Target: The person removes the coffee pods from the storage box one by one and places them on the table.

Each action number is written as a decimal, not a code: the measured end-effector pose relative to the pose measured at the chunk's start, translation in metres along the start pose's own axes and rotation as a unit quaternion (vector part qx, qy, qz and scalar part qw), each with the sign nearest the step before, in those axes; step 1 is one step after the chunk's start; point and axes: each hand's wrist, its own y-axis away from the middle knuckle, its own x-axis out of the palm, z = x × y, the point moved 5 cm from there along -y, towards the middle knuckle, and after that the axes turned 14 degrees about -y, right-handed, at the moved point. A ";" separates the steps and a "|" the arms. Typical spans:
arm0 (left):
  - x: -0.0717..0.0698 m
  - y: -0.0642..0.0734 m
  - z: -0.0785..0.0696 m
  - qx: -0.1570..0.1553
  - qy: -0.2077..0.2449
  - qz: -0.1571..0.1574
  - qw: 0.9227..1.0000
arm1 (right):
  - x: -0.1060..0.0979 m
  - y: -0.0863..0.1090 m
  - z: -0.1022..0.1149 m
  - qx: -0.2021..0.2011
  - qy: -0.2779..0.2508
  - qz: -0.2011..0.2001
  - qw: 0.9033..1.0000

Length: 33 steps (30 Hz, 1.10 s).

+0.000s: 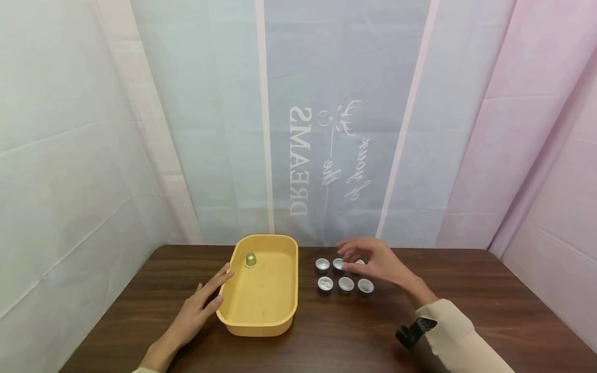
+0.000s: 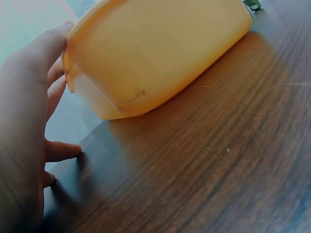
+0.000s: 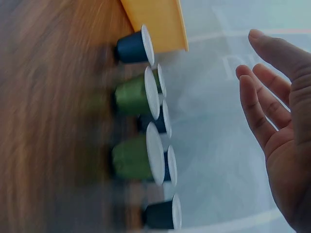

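Observation:
My left hand (image 1: 198, 308) rests against the left side of a yellow plastic tray (image 1: 258, 330), fingers extended at its rim. Inside the tray, near its far left corner, a green coffee capsule (image 1: 251, 259) stands with its narrow end up. Right of the tray, several coffee capsules (image 1: 346, 284) stand in two rows, silver lids up. Above the back row hovers my right hand (image 1: 378, 261), fingers loosely bent, partly hiding a capsule. The right wrist view shows nothing between its fingers, with green capsules (image 3: 131, 158) and dark blue capsules (image 3: 132, 47) beside it.
The tray and capsules stand on a dark wood-grain table (image 1: 345, 336). Behind it hangs a pale curtain (image 1: 224, 129) with mirrored lettering. A black strap device (image 1: 415, 331) sits on the right wrist, by a cream sleeve (image 1: 462, 336).

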 end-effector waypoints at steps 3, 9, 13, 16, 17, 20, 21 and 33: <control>-0.001 0.000 0.000 0.001 -0.001 -0.002 1.000 | 0.007 -0.011 -0.001 0.004 -0.006 0.009 1.000; -0.001 0.001 0.000 0.000 -0.002 -0.003 1.000 | 0.025 -0.032 -0.002 -0.013 -0.028 0.038 0.999; -0.001 0.001 -0.001 -0.002 -0.002 -0.003 1.000 | 0.037 -0.041 -0.003 -0.023 -0.032 0.056 0.998; 0.000 0.000 -0.001 0.000 -0.003 0.000 1.000 | 0.044 -0.050 -0.003 -0.016 -0.034 0.062 0.997; 0.000 0.000 -0.002 0.001 -0.003 0.000 1.000 | 0.046 -0.053 -0.003 -0.010 -0.036 0.062 0.997; 0.000 -0.001 -0.002 0.004 -0.002 0.002 1.000 | 0.053 -0.063 -0.002 -0.008 -0.035 0.069 0.997; 0.000 -0.002 -0.002 0.004 -0.002 0.001 1.000 | 0.056 -0.066 -0.003 -0.009 -0.036 0.072 0.997; 0.002 -0.001 0.001 0.002 -0.004 0.000 1.000 | 0.080 -0.093 -0.041 -0.015 0.010 0.107 0.994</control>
